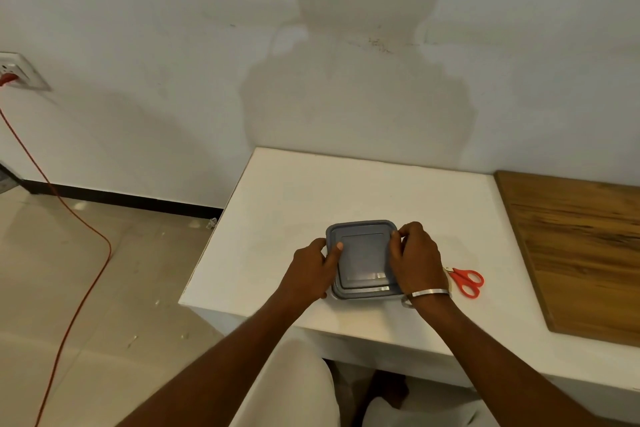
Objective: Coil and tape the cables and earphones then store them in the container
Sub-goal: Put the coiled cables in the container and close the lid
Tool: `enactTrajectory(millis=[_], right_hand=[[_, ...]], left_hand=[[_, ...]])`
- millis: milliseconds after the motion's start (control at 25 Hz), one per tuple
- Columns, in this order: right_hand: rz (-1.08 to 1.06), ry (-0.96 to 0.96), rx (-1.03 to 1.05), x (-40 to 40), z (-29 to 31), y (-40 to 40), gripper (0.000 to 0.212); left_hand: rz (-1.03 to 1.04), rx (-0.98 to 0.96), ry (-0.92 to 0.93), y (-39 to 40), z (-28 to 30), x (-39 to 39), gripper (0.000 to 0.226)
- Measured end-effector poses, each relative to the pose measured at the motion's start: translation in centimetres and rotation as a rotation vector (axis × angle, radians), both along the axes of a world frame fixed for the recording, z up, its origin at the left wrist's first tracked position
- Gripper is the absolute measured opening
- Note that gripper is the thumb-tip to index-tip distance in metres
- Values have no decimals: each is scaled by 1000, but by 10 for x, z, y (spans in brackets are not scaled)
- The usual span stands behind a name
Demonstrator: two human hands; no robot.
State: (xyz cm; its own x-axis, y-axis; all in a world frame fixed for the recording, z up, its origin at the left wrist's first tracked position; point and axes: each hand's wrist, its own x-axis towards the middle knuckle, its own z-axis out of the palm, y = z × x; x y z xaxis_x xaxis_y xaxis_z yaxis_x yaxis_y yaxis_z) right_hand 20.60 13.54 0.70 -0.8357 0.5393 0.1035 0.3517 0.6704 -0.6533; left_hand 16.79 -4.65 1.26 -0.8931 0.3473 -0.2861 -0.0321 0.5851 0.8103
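Note:
A square grey container point(363, 258) with its lid on sits near the front of the white table point(284, 204). My left hand point(313, 269) grips its left edge, the thumb lying on the lid. My right hand point(415, 256) holds the right edge, fingers curled over the lid's rim. What is inside the container is hidden. No cables or earphones show on the table.
Red-handled scissors point(465, 282) lie just right of my right wrist. A wooden board point(581, 253) covers the table's right side. An orange cord point(69, 208) runs from a wall socket point(17, 71) down across the floor at the left.

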Motion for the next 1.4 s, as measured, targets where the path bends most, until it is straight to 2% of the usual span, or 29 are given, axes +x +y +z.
enactTrajectory(millis=[200, 360, 440, 520, 640, 760, 920, 1040, 1200, 1400], right_hand=[[-69, -54, -71, -5, -6, 0, 20], [-97, -177, -428, -4, -4, 13, 25], [-69, -220, -540, -3, -5, 22, 22], [-67, -210, -575, -3, -5, 25, 16], [-72, -188, -590, -4, -4, 26, 18], [-46, -246, -619, 3, -1, 27, 27], [68, -326, -839, 20, 6, 32, 32], [72, -263, -769, 21, 5, 30, 32], [71, -151, -668, 2, 10, 30, 28], [-9, -31, -612, -39, 22, 65, 27]], left_hand=[[12, -10, 2, 1, -3, 0, 44], [24, -1, 0, 1, -5, -3, 41], [26, 12, -9, 1, -6, -4, 40], [38, 28, -10, 1, -7, -5, 40], [88, 82, -10, 1, -7, -5, 37], [137, 125, -38, -1, -10, -5, 45], [97, 213, -179, -14, -11, -9, 57], [34, 238, -178, -17, -10, -14, 56], [55, 248, -116, -10, -4, -31, 55], [89, 275, 8, 34, 14, -74, 53]])
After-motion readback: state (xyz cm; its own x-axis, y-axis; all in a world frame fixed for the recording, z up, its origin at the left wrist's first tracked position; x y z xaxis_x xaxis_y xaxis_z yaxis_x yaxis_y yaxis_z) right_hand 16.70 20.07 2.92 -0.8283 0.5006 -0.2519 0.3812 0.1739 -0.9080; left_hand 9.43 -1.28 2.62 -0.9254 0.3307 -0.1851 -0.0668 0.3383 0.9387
